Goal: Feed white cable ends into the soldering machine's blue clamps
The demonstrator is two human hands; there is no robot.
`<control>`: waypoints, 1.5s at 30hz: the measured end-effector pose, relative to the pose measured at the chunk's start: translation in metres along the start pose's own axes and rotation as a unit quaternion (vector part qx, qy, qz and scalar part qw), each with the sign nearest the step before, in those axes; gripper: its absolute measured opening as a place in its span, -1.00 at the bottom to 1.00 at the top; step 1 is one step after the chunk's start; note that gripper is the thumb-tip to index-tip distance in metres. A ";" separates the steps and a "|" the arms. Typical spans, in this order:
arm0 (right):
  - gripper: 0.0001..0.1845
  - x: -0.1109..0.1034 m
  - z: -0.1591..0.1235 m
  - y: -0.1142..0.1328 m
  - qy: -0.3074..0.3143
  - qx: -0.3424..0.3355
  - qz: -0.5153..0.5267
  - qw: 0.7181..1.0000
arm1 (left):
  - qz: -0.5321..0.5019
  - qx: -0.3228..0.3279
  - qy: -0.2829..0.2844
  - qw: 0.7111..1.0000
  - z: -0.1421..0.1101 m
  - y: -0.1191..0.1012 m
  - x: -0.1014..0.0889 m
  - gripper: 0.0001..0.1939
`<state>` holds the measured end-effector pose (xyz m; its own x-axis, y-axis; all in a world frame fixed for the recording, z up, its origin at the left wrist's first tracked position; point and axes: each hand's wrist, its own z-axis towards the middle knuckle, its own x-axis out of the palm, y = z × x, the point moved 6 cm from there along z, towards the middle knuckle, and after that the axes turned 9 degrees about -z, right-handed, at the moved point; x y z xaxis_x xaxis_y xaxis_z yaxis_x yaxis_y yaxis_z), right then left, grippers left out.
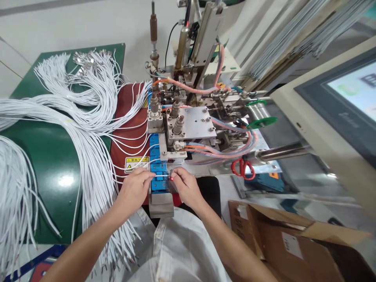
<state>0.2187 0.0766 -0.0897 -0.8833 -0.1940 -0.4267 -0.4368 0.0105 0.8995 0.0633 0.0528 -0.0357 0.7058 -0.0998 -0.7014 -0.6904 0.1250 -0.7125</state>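
Note:
Between my hands a white cable lies across the blue fixture blocks at the front of a soldering machine. My left hand pinches the cable just left of the blocks. My right hand is closed at the cable's right end, where a small metal part and a red light spot show; what its fingertips hold is mostly hidden. Further back, several white cables lie in the same row of blocks and run left into a large bundle.
A green table at left carries the cable bundles. Right of the machine are a solder wire spool, red-handled scissors and a screen panel. An open cardboard box stands low at right. A warning label is near my left hand.

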 end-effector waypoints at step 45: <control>-0.79 -0.023 -0.039 0.028 -0.057 -0.057 0.165 0.983 | -0.072 0.012 0.048 0.996 -0.017 -0.027 -0.001 -0.79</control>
<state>0.2339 0.0430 -0.0510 -0.9900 -0.0871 -0.1113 -0.1066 -0.0576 0.9926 0.0781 0.0327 -0.0161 0.7787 -0.2118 -0.5906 -0.5774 0.1267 -0.8066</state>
